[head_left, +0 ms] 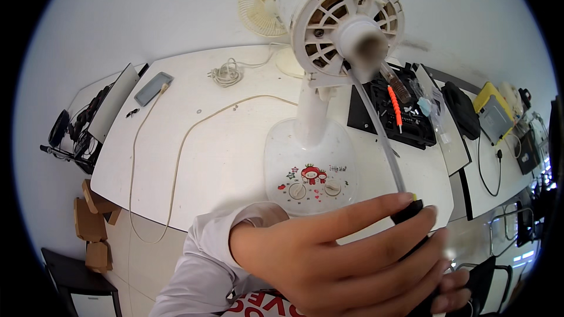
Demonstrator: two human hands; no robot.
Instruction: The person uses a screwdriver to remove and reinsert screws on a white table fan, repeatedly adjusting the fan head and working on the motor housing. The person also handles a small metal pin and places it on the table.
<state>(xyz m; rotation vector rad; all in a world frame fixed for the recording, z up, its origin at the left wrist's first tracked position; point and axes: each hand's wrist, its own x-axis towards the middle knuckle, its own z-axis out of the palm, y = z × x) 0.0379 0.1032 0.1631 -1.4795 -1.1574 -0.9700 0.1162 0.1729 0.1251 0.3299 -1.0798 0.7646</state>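
Observation:
A white electric fan with its round motor housing [296, 9] bare of blades stands on the table; two knobs and red cartoon figures mark its base [282, 164]. A long-shafted screwdriver [385, 141] slants from the lower right up to the housing, its tip at the vented face beside the blurred central hub. My left hand [346, 252] is closed around the screwdriver where the shaft meets the black handle. Below it, at the lower right, curled fingers of my right hand [452, 293] show against the dark handle; the rest of that hand is hidden.
A black tool case [417, 132] with an orange flexible shaft [395, 105] lies right of the fan. A cream cord [182, 141] loops over the table's front edge. Farther left are a grey tray [154, 88] and a coiled plug cord [226, 74]. Cardboard boxes [89, 220] stand on the floor.

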